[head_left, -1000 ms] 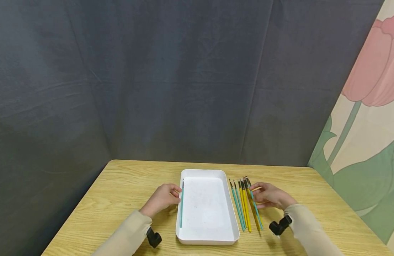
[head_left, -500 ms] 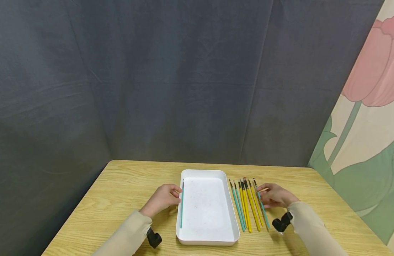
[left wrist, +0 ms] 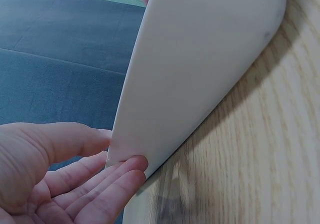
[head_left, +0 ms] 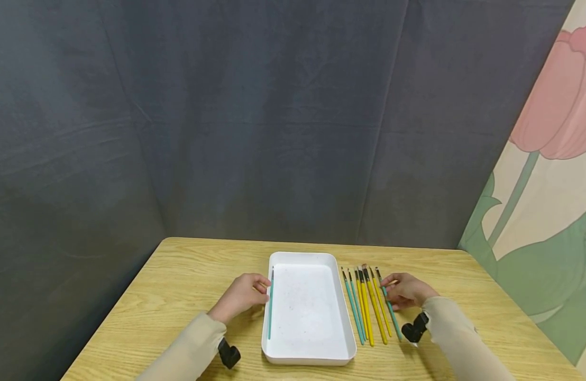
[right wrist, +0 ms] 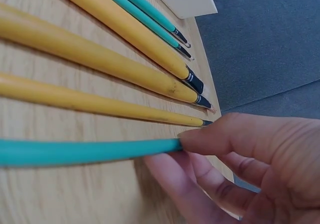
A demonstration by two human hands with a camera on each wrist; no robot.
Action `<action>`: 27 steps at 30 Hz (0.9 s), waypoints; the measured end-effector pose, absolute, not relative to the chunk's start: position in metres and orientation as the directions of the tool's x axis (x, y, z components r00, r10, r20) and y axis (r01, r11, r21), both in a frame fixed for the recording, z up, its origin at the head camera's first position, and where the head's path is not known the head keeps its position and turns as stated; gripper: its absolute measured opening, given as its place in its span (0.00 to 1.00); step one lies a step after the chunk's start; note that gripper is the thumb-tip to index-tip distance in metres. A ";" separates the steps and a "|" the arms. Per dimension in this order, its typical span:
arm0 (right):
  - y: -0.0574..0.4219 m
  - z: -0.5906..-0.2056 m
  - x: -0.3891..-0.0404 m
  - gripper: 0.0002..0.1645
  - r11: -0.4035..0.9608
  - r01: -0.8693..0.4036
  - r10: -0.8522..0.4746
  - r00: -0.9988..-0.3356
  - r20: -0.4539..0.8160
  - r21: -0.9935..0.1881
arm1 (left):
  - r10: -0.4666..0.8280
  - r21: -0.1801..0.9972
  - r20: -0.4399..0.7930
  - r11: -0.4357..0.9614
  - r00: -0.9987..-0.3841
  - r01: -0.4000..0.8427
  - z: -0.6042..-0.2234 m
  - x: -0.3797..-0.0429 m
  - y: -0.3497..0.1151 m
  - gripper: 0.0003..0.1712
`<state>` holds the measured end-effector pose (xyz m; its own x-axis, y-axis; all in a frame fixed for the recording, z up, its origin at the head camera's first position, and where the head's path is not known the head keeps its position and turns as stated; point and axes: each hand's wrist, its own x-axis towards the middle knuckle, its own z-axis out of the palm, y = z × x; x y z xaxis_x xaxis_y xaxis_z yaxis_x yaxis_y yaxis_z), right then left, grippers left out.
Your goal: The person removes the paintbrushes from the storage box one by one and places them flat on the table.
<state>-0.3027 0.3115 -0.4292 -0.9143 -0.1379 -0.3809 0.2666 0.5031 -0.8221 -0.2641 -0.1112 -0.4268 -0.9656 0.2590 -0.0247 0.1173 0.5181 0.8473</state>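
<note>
A white tray (head_left: 306,361) lies lengthwise on the table. My left hand (head_left: 243,296) is at its left side, and the left wrist view shows the thumb (left wrist: 90,140) at the rim and the fingers against the outer wall. Inside the tray, along that side, lies a thin turquoise paintbrush (head_left: 271,307). My right hand (head_left: 407,292) pinches another turquoise paintbrush (right wrist: 90,151) near its bristle end, between thumb and fingers. This brush is the rightmost of the row, its bristles hidden behind the thumb in the right wrist view.
Between the tray and my right hand lie several yellow paintbrushes (head_left: 370,312) and two turquoise paintbrushes (head_left: 354,309), bristles pointing away. A dark curtain (head_left: 274,132) hangs behind the wooden table (head_left: 193,264). A tulip-patterned wall (head_left: 545,211) stands at the right.
My right hand has moved right with its turquoise paintbrush, away from the yellow ones, and has then hardly moved. The yellow brushes beside it have spread apart. The left hand and tray stay put.
</note>
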 end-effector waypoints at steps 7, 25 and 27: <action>0.308 -0.431 -0.303 0.25 0.499 0.265 -0.139 -0.915 -0.378 -0.825 | 0.252 0.840 -0.027 0.531 -0.967 0.115 -0.427 -0.265 -0.110 0.17; 0.305 -0.432 -0.303 0.24 0.530 0.259 -0.120 -0.920 -0.374 -0.807 | 0.246 0.840 -0.033 0.533 -0.969 0.107 -0.427 -0.265 -0.109 0.17; 0.306 -0.432 -0.303 0.24 0.527 0.261 -0.118 -0.920 -0.374 -0.809 | 0.248 0.840 -0.032 0.532 -0.968 0.108 -0.427 -0.266 -0.109 0.17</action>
